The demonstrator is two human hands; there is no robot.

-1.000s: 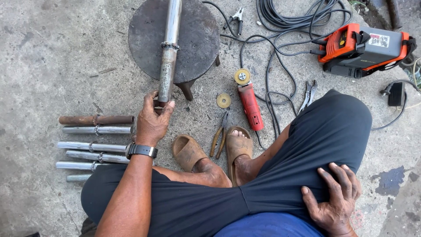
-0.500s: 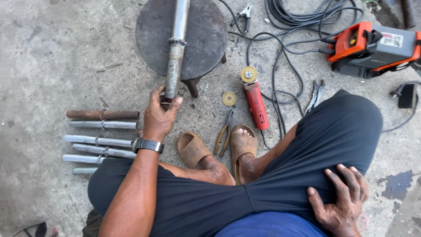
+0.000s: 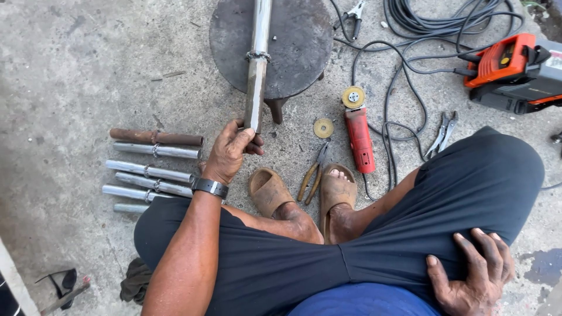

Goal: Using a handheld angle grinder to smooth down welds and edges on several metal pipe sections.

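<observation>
My left hand grips the near end of a long steel pipe that lies across a round rusty metal stand; the pipe has a welded ring about midway. My right hand rests flat on my right thigh in dark trousers, fingers spread, holding nothing. A dark watch sits on my left wrist. Several short welded pipes lie side by side on the concrete just left of my left hand.
A red angle grinder lies in front of my sandalled feet, with a loose disc and pliers beside it. An orange welding machine, coiled black cables and another pair of pliers lie to the right.
The view has shifted slightly. My left hand stays on the pipe end, which now looks a little lifted. My right hand has not moved from the thigh.
</observation>
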